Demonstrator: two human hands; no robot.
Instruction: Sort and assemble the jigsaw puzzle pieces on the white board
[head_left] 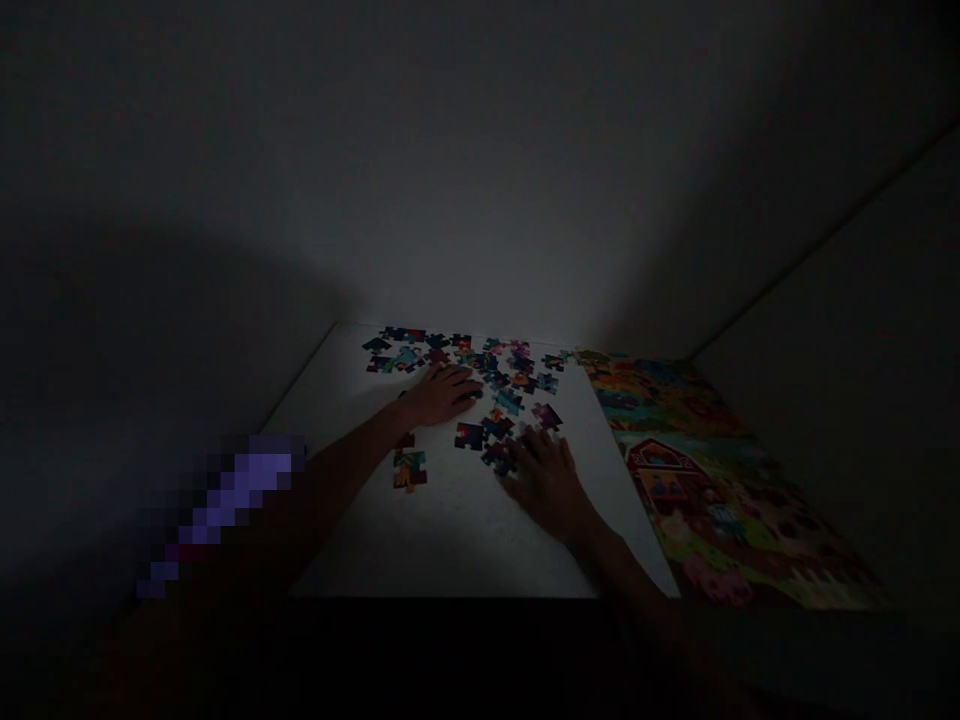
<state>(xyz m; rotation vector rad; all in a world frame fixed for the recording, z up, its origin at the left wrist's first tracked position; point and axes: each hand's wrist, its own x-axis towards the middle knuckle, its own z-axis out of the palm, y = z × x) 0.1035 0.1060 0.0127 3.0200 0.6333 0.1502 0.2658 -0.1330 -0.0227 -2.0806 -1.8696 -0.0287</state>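
Note:
In the dim head view, my left hand (442,394) lies with its fingers stretched out over the lower edge of a spread of loose jigsaw pieces (405,358). My right hand (547,478) rests lower and to the right, fingers spread, its tips at a dark jigsaw piece (498,458). Between the hands is another dark piece (469,436), and a purplish piece (547,416) sits just above my right fingers. An orange and green piece (409,470) lies below my left wrist, with a further piece partly hidden by the forearm.
The pieces lie on a white tabletop (465,550) against a pale wall (465,200). On the right are colourful farm pictures, one with a red barn (660,465). A pixelated purple patch (232,500) covers part of the view by my left arm.

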